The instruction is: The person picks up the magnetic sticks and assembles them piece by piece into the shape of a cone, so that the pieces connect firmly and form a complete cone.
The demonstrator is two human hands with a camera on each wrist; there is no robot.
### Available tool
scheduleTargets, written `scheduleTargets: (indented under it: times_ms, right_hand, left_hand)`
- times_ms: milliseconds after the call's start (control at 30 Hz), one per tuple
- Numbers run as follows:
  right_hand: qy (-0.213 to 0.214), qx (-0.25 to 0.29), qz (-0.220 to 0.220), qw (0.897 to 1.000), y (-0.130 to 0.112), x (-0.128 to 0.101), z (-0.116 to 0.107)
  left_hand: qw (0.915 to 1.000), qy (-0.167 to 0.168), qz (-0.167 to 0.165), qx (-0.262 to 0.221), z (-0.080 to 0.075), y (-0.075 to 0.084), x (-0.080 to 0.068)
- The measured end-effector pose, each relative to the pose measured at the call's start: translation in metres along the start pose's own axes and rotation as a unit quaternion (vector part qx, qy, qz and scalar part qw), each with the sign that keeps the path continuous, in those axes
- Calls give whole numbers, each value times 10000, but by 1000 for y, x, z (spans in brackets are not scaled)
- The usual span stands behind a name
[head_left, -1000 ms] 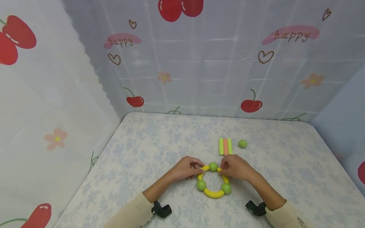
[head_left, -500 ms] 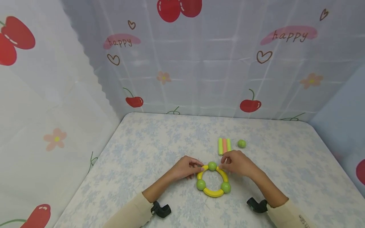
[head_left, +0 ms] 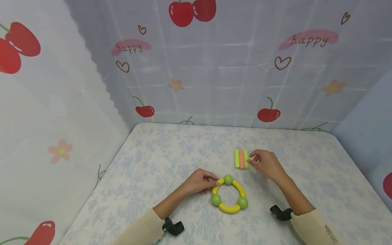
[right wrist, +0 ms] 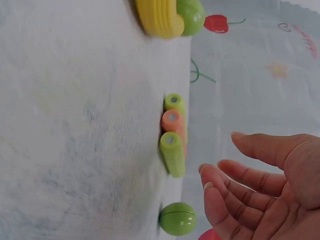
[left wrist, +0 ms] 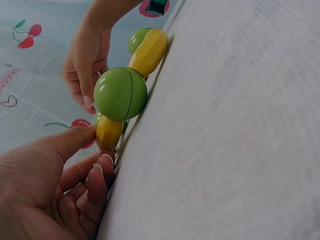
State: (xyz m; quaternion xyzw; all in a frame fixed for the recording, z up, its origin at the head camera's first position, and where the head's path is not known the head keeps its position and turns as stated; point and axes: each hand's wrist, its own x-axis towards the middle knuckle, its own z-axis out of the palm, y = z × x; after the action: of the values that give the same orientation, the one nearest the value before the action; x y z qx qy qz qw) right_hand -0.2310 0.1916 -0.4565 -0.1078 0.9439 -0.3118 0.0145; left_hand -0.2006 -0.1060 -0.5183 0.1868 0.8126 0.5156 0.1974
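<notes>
Left hand [head_left: 200, 182] pinches the yellow ring [head_left: 229, 194] at its upper-left edge, steadying it flat on the table [head_left: 159, 163], while the right hand [head_left: 267, 164], fingers loosely spread, hovers beside the three sticks [head_left: 241, 159].

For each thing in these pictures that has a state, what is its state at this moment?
Ring: lying flat on the table, closed, three green balls joined by yellow curved pieces.
Left hand: pinches the ring's upper-left yellow piece.
Right hand: open, holds nothing, beside the sticks.
Three sticks: lying side by side, untouched.
Loose green ball: resting alone on the table.
</notes>
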Motion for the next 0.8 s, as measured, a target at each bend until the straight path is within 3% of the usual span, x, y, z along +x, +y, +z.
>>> scheduleTargets:
  times_ms: [333,800]
  right_hand:
    - [-272,-457,407,9978,1,24,10]
    - [-657,-736,1025,9898,-1,39,18]
  left_hand:
    - [10000,3,57,-56,0,-2,1]
    - [9999,29,92,-115,1,-3,1]
